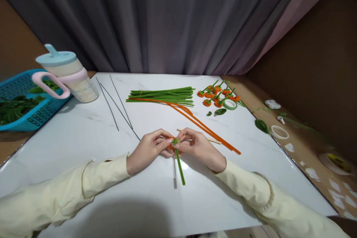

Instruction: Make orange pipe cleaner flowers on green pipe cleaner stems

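Between my two hands is a small orange pipe-cleaner pumpkin (170, 145) with a green pipe-cleaner stem (180, 169) pointing down toward me. My left hand (152, 149) pinches the orange part from the left, thumb on top. From the right, my right hand (196, 148) has its fingertips closed at the green top of the same piece. Most of the orange part is hidden by my fingers. A thin wooden stick (214, 141) lies on the table behind my right hand. Orange pipe cleaners (206, 128) stretch across the table beyond it.
Green pipe cleaners (161, 95) lie bundled behind my hands, thin dark wires (117, 106) to their left. Finished orange pieces (208, 102) and green tape (230, 104) sit back right. A tumbler (69, 76) and blue basket (36, 119) stand left; white tape (279, 132) lies right.
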The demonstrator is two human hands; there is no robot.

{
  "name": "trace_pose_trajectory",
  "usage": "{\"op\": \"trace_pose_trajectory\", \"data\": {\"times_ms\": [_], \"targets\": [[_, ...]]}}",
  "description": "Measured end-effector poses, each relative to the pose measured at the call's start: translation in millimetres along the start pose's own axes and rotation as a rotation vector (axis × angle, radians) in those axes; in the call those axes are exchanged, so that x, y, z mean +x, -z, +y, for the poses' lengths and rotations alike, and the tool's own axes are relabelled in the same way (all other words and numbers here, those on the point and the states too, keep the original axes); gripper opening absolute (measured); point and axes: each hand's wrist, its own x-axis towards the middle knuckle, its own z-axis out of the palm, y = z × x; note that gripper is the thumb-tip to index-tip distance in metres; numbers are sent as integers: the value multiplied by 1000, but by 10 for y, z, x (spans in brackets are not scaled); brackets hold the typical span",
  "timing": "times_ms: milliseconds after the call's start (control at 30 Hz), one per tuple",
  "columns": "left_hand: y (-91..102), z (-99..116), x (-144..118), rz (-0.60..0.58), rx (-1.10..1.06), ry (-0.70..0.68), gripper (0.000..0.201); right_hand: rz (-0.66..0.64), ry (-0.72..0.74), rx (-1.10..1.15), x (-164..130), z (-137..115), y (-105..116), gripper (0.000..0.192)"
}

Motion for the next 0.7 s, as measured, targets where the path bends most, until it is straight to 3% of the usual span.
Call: {"op": "trace_pose_trajectory", "data": {"times_ms": [700], "targets": [[1, 10, -9, -61, -62, -11, 34, -28, 71, -43, 14, 12, 37, 42]]}}
